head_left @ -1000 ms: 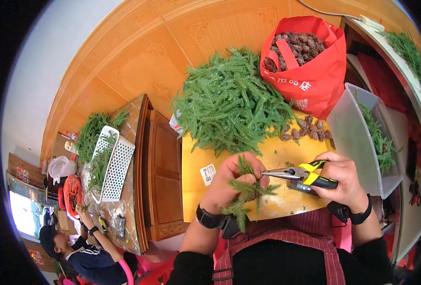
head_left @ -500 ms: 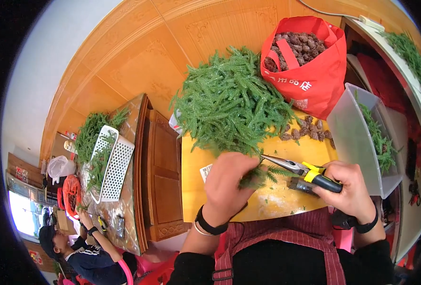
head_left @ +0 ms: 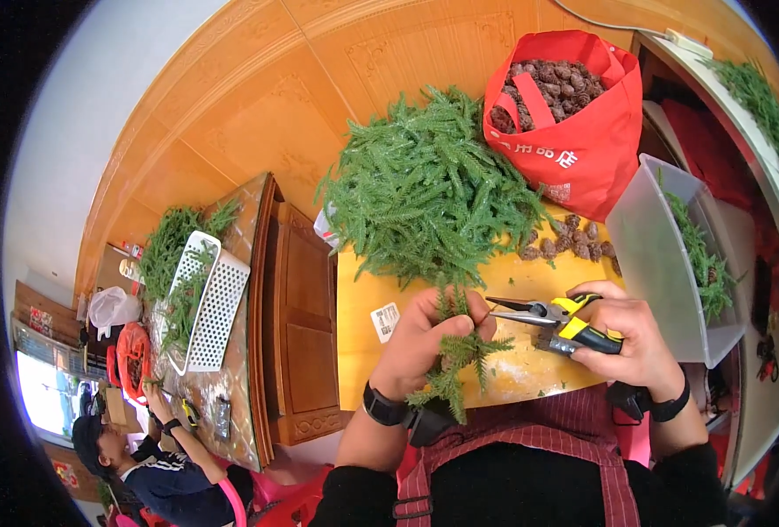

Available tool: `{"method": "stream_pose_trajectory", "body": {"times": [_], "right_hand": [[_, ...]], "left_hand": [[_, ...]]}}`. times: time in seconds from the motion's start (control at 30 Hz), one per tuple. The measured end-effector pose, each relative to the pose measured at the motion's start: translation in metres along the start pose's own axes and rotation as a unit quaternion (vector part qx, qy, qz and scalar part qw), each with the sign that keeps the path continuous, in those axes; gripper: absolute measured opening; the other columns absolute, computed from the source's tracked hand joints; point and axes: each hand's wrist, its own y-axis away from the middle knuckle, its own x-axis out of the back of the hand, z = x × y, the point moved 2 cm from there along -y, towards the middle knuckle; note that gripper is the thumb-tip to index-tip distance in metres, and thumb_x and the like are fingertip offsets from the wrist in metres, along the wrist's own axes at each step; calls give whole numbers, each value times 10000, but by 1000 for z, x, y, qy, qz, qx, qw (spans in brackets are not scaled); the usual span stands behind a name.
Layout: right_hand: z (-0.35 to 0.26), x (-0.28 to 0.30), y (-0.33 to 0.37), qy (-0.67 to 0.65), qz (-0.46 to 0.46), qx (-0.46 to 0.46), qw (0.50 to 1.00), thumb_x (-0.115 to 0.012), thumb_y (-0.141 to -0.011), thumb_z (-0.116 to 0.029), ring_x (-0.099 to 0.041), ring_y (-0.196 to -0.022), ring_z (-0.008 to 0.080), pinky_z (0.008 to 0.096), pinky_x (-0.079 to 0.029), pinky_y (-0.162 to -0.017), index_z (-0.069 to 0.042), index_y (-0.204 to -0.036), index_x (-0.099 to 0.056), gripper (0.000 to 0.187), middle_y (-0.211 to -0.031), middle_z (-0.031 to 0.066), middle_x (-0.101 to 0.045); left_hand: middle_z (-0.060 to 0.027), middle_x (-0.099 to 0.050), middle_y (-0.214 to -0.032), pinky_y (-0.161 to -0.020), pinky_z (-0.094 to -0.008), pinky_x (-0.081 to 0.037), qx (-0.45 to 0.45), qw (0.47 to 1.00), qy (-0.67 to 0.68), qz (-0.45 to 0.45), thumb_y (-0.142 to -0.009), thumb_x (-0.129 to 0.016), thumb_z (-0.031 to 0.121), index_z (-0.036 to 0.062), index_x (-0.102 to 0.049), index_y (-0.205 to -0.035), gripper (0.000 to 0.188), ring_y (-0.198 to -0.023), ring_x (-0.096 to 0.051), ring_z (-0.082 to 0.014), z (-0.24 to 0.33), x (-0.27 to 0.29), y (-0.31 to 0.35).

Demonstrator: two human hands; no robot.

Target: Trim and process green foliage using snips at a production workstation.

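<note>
Left hand (head_left: 420, 342) pinching sprig (head_left: 464, 353), frame centre; right hand (head_left: 628, 332) gripping pliers (head_left: 545, 313), jaws parted; white lettering (head_left: 566, 158) across red bag (head_left: 605, 145), upper right; printed label (head_left: 385, 322) left of centre

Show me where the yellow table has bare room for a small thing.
On the yellow table, one small patch lies left of the left hand, beside the white label; another, with green scraps, between the pine cones and the pliers. The back is crowded by the sprig pile and the red bag.
</note>
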Motion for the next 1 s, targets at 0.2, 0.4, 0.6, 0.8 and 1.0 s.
{"method": "stream_pose_trajectory", "body": {"times": [0.2, 0.4, 0.6, 0.8, 1.0], "right_hand": [[5, 0, 0, 5, 1, 20, 1000, -690, -615, -117, -573, -787, 302, 394, -418, -817, -31, -588, -480, 229, -661, 78, -591], [4, 0, 3, 15, 18, -2, 1000, -695, -611, -104, -579, -728, 284, 364, -454, -756, -28, -609, -515, 195, -622, 71, -562], [0, 2, 3, 42, 52, 9, 998, -690, -605, -81, -552, -615, 248, 353, -468, -715, -29, -594, -495, 202, -577, 72, -523], [-7, -2, 5, 66, 73, -84, 992, -694, -640, -81, -491, -543, 226, 308, -374, -488, -28, -610, -515, 190, -550, 82, -477], [-9, 3, 8, 26, 31, -104, 994, -688, -661, -138, -498, -559, 237, 325, -383, -527, -33, -640, -517, 201, -554, 87, -470]], "left_hand": [[-43, -484, -580, -481, -280, -360, 72, 995, 65, 4, -726, -698, 293, 35, -514, -754, 318, -519, -458, -164, -7, -5, -3], [-46, -483, -576, -483, -284, -361, 77, 993, 84, -21, -713, -710, 302, 33, -520, -746, 331, -532, -466, -168, -6, -7, -6], [-73, -550, -652, -551, -279, -413, 18, 996, -63, 58, -722, -682, 144, 17, -570, -766, 175, -612, -524, -181, 9, -9, -5], [-89, -588, -743, -621, -302, -460, -400, 627, -667, 51, -608, -672, -35, 5, -612, -786, 192, -677, -563, -242, 24, -23, -3], [-69, -580, -746, -598, -268, -440, -249, 849, -456, 94, -668, -602, -51, -10, -599, -786, 125, -685, -552, -166, 27, -17, -4]]}}
